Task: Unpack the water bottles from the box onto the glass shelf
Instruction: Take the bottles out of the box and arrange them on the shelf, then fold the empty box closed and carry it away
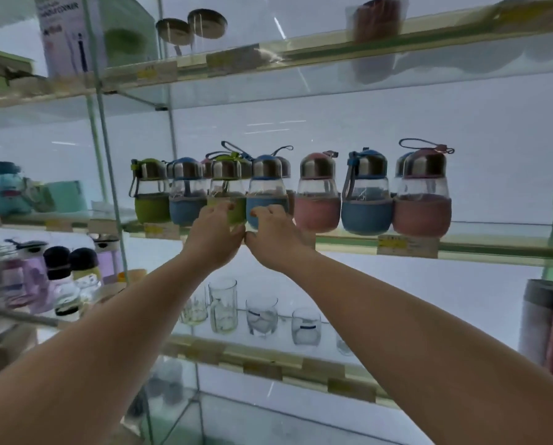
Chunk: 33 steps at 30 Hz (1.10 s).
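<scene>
Several small glass water bottles with steel caps and coloured sleeves stand in a row on the middle glass shelf point(493, 244). My left hand point(212, 234) is wrapped around the base of a green-sleeved bottle point(227, 175). Right beside it, my right hand point(275, 237) grips the base of a blue-sleeved bottle point(265, 184). Both bottles stand upright at the shelf's front edge. To the right stand a pink bottle point(316, 194), a blue bottle point(366, 197) and another pink bottle point(422, 200). A green bottle point(150, 191) and a blue bottle point(185, 194) stand to the left. The box is out of view.
The shelf below holds drinking glasses point(262, 319) and, at the right, tall flasks point(547, 326). The left bay carries other bottles point(60, 277). An upper shelf point(332, 49) holds jars and a boxed item point(66, 33). Metal uprights point(108, 175) separate the bays.
</scene>
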{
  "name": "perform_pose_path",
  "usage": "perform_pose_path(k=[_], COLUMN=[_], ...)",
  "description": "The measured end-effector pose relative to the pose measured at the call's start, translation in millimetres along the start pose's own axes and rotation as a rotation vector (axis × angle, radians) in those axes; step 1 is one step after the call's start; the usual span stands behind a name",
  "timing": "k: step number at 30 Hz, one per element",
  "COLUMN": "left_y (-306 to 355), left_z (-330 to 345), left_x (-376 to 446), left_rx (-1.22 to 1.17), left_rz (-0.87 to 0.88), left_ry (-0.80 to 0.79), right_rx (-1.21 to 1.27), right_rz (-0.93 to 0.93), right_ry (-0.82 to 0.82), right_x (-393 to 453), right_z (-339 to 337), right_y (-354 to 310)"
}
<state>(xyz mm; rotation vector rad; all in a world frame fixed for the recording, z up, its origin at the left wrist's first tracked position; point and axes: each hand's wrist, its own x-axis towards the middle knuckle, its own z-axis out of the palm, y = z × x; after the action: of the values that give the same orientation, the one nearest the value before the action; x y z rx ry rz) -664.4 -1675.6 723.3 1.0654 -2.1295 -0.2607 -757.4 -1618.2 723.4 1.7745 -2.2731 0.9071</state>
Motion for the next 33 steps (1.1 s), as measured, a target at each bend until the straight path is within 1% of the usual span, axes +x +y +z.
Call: perform_pose_path(k=[4,7,10,13,19,22,29,33], left_y=[8.7,11.8,10.4,0.9,-47.2,-73.3,-131.1,-158.2], left_z=[19.8,41.1,60.1,73.7,100.5,118.0,147.6,166.7], left_x=[-36.5,-71.1,-107.7,-149.3,-233.3,-264.7,-298.7,-317.8], left_rx=[-0.005,-0.007,-0.004,0.034,0.03,0.018,-0.052,-0.03], left_rz=[-0.132,-0.277,-0.36,-0.488,-0.76,-0.854,-1.045,-1.142], left_ry=[0.013,0.01,0.013,-0.019,-0.102,-0.121,-0.146,-0.203], right_rx=[0.093,0.143,0.16,0.168,0.196,0.184,0.149,0.128], right_rz=[-0.068,-0.109,-0.171,-0.202,-0.221,-0.183,-0.161,-0.138], right_ry=[-0.084,-0.192,-0.29,-0.405,-0.633,-0.728,-0.868,-0.957], right_x=[-27.4,-56.2,-85.0,-110.2,-165.1,-184.8,-199.6,-211.4], right_z=[9.0,20.2,36.1,59.2,122.7,159.0,235.2,273.9], right_y=[19.9,38.3,54.1,62.7,67.2,63.2,52.0,58.5])
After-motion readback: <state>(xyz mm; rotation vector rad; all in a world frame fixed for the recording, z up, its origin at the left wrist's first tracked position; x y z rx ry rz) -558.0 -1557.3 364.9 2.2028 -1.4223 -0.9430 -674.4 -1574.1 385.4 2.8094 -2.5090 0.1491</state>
